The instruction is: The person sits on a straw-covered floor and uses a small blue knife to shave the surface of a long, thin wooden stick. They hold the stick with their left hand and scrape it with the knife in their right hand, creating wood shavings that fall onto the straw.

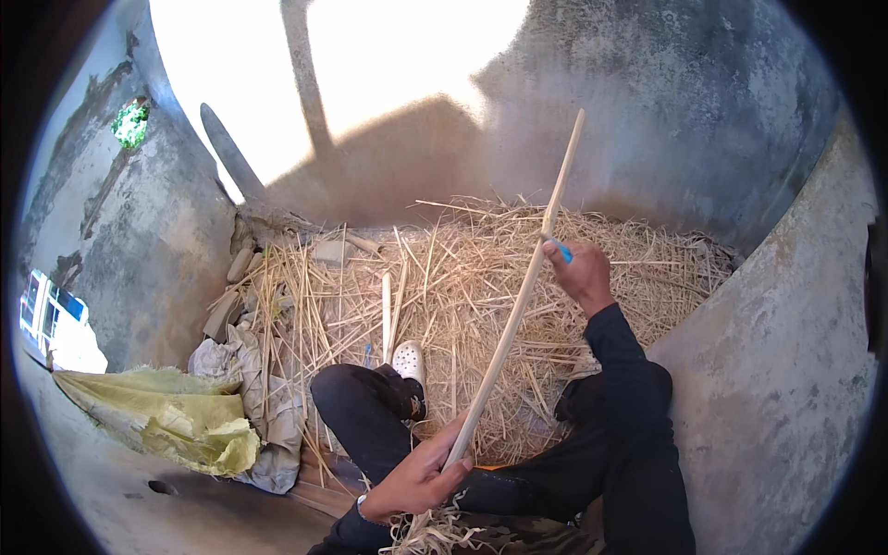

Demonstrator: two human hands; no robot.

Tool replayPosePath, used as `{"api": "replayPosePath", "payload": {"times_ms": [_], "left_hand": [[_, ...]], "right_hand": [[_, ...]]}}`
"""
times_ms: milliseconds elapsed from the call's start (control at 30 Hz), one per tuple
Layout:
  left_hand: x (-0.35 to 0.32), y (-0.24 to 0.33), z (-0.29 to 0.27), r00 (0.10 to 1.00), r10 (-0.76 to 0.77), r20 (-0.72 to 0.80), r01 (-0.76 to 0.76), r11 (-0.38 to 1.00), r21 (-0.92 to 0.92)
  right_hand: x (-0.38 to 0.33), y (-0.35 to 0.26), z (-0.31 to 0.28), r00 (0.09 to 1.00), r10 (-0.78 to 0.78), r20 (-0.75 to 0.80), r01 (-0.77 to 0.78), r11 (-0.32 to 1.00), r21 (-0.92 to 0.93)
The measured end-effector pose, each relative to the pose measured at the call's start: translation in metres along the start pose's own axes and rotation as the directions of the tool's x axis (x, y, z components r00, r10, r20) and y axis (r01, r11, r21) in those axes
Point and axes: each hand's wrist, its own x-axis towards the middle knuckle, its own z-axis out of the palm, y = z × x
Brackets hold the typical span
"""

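A long, pale bamboo or wood strip slants up and away from my lap toward the wall. My left hand is wrapped round its near end, low over my legs. Farther along, my right hand is closed on a small blue-handled tool, held against the strip. The tool's working end is too small to make out. Beyond this spot the strip narrows and runs on past the right hand. Thin pale shavings lie bunched on my lap below the left hand.
Straw-like shavings cover the floor ahead. Two pale strips lie beyond my white clog. A yellow-green sack and grey cloth are at the left. Concrete walls close in, with a wall at my right.
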Motion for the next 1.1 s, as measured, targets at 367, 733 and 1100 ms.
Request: {"api": "replayPosePath", "payload": {"times_ms": [367, 733, 1100], "left_hand": [[0.003, 0.006, -0.005, 0.991, -0.13, -0.042, 0.118, 0.969, -0.216], [0.01, 0.01, 0.0, 0.992, -0.058, -0.11, 0.042, 0.988, -0.148], [0.011, 0.002, -0.003, 0.982, -0.035, -0.184, 0.019, 0.996, -0.087]], "right_hand": [[-0.081, -0.063, -0.011, 0.889, -0.394, 0.232, 0.362, 0.917, 0.169], [-0.084, -0.073, -0.014, 0.901, -0.351, 0.256, 0.32, 0.934, 0.157], [-0.085, -0.075, -0.01, 0.897, -0.378, 0.228, 0.33, 0.917, 0.224]]}}
